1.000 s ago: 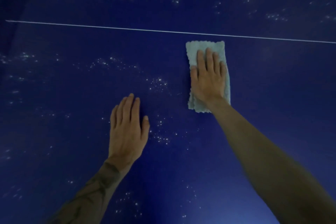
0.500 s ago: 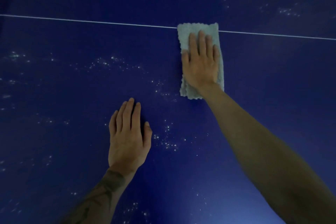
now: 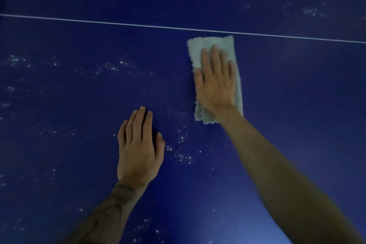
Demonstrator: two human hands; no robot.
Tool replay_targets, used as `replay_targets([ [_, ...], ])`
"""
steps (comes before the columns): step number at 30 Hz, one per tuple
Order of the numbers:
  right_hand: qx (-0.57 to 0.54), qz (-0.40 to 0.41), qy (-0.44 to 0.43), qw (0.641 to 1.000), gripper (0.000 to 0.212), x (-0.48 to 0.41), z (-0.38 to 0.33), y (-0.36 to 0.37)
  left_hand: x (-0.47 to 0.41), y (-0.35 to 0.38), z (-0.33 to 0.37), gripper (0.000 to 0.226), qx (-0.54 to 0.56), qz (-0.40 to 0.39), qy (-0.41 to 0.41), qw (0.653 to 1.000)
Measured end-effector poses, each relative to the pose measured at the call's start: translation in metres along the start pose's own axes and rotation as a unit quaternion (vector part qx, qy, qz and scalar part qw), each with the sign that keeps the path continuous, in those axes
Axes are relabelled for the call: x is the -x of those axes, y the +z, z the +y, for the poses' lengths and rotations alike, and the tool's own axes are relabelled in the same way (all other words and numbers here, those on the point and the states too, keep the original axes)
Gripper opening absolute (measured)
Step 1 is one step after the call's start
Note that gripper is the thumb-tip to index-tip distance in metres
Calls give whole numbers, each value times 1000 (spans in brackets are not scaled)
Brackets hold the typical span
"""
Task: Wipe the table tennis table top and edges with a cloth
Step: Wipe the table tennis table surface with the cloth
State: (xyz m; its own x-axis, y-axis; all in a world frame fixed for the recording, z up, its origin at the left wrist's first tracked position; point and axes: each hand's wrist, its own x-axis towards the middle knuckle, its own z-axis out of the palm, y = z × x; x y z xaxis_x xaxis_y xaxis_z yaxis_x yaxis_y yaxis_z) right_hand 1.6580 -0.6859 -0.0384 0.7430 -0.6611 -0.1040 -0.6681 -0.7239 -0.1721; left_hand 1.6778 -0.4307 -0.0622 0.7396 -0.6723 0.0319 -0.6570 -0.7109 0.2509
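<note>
Dark blue table top (image 3: 297, 105) fills this shot, with a pale grey-blue fluffy cloth (image 3: 210, 45) sitting on it a bit right of centre, its far short edge just shy of the thin white line (image 3: 118, 23) crossing the surface. The right hand (image 3: 216, 85) lies flat on the cloth, palm down, fingers (image 3: 214, 57) straight and close together, so it's pressing rather than grabbing; nothing is curled round the fabric as far as I can see. Makes sense to me: a flat palm spreads the pressure so more of the pad drags across the surface. The left hand (image 3: 138, 148) is planted on bare table nearer the person and off to the left, fingers straight, thumb a little out, holding nothing. My guess is it's just a prop for leaning in, since the right arm is stretched well out. The cloth looks folded into a long narrow strip. Its long axis runs away from the person toward the white line, leaning slightly left at the far end, pretty much in line with the hand on it. Loads of whitish specks (image 3: 180, 154) sit between the hands, out to the left and beyond the line, so I'd say plenty of top is left to do, and no table edge shows here.
</note>
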Motion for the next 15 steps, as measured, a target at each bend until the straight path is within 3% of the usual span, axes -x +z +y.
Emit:
replay_targets([
  [4, 40, -18, -178, 983, 63, 61, -23, 18, 0, 0, -1, 59, -6, 1, 4, 1000],
  [6, 49, -39, -210, 976, 63, 81, -1, 18, 1, 0, -1, 59, -2, 3, 5, 1000],
  [9, 49, -21, -109, 993, 61, 66, 37, 7, 0, -1, 0, 58, 3, 5, 0, 1000],
  [12, 13, 5, 18, 1000, 63, 37, 29, 0, 0, -2, 1, 58, 7, 5, 1, 1000],
  [15, 13, 4, -19, 1000, 64, 43, -15, 11, 1, -2, 1, 58, 7, 4, 1, 1000],
])
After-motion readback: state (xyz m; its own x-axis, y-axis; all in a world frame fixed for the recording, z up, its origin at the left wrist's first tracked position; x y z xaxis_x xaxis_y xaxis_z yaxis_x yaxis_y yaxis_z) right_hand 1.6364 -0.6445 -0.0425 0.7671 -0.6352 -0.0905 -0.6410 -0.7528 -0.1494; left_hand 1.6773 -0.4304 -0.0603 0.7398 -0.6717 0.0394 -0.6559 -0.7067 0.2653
